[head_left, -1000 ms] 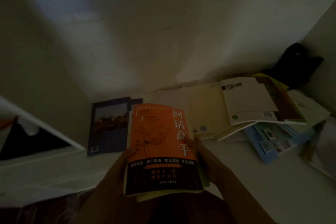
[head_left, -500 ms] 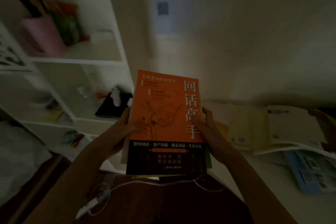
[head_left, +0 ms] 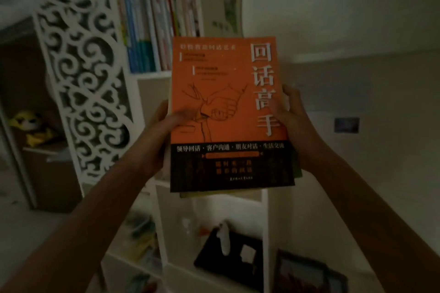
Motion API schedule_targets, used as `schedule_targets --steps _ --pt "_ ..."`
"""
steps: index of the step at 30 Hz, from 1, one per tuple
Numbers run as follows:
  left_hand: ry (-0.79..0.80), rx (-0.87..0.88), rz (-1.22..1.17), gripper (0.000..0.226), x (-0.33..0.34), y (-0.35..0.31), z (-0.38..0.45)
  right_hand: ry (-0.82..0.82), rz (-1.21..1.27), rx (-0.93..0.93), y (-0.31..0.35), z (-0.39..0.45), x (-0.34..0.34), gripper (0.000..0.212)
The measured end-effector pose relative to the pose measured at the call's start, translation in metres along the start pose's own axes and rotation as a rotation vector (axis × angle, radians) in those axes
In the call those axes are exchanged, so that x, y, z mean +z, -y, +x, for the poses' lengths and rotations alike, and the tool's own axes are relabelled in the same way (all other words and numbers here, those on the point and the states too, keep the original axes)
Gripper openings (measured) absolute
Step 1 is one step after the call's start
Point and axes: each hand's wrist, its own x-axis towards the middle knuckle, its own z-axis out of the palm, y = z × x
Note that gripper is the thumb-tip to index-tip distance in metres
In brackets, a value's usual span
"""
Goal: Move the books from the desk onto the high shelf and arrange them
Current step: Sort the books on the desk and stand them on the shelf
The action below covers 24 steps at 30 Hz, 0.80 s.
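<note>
A small stack of books [head_left: 228, 112], topped by an orange and black cover with white Chinese characters, is raised in front of me. My left hand [head_left: 164, 126] grips its left edge, thumb lying across the cover. My right hand [head_left: 290, 116] grips the right edge, thumb on the cover too. A greenish book edge peeks out below the stack. Just behind and above the stack is the high shelf [head_left: 152, 75], where a row of books [head_left: 157, 14] stands upright.
A white carved scrollwork panel [head_left: 83, 74] flanks the shelf on the left. A yellow plush toy [head_left: 28, 126] sits in a dark cubby. Lower white compartments hold a black item [head_left: 228, 259] and a framed picture [head_left: 307, 278]. Plain wall lies to the right.
I have lifted the stack up from the desk and turned left toward the shelf unit. The desk with its spread books has left the view; the high shelf's book row has come into sight.
</note>
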Motion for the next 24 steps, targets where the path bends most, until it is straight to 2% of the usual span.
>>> schedule_targets --steps 4,10,13,18,21,24 --pt "0.009 0.107 0.012 0.064 -0.019 -0.053 0.049 -0.007 -0.039 -0.118 0.037 0.068 0.022 0.036" --pt "-0.102 0.291 -0.025 0.057 -0.005 -0.095 0.123 0.063 -0.072 -0.131 0.086 0.170 0.012 0.041" --pt "-0.141 0.372 -0.025 0.054 0.010 -0.101 0.159 0.093 -0.074 -0.154 0.099 0.219 0.001 0.048" --pt "-0.216 0.482 -0.036 0.055 0.030 -0.101 0.217 0.160 -0.028 -0.154 0.094 0.286 -0.021 0.045" --pt "-0.254 0.521 0.005 0.058 0.036 -0.093 0.246 0.249 -0.001 -0.111 0.084 0.318 -0.032 0.050" --pt "-0.284 0.548 0.075 0.056 0.037 -0.083 0.266 0.367 -0.082 -0.029 0.073 0.343 -0.040 0.050"
